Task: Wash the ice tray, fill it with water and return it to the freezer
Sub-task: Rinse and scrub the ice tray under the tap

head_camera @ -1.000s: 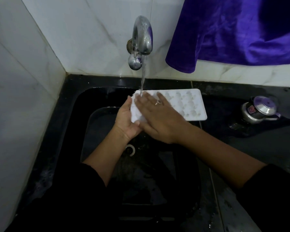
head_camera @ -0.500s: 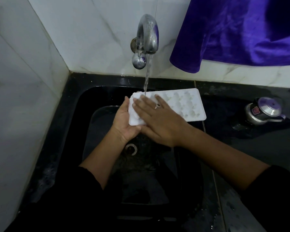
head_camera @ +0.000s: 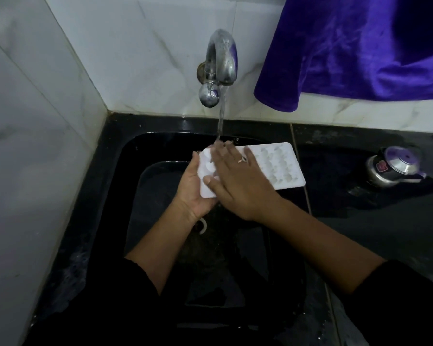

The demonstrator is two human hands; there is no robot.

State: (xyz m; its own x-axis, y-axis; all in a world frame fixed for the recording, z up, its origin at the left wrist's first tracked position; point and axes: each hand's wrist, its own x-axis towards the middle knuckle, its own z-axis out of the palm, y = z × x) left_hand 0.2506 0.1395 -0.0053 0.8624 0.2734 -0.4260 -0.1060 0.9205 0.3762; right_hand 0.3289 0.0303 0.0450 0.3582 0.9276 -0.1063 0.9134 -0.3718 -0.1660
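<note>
Right hand (head_camera: 238,181) now farther up ice tray (head_camera: 280,166), fingers (head_camera: 225,152) flat; left hand (head_camera: 191,188) curled around its end, fingers mostly hidden.

Fingers (head_camera: 226,153) of the right hand (head_camera: 238,186) blur under the stream (head_camera: 221,116); beneath them, part of the ice tray (head_camera: 280,166) hides.

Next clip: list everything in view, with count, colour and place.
wall tiles: many, white, back and left
sink: one, black, in the corner
counter: one, black, right of the sink
tap: one, chrome, on the back tiles, running
ice tray: one, white, over the sink under the tap
cloth: one, purple, hanging upper right
lidded pot: one, silver, on the counter
left hand: one, grips the tray's left end
right hand: one, flat on the tray
</note>
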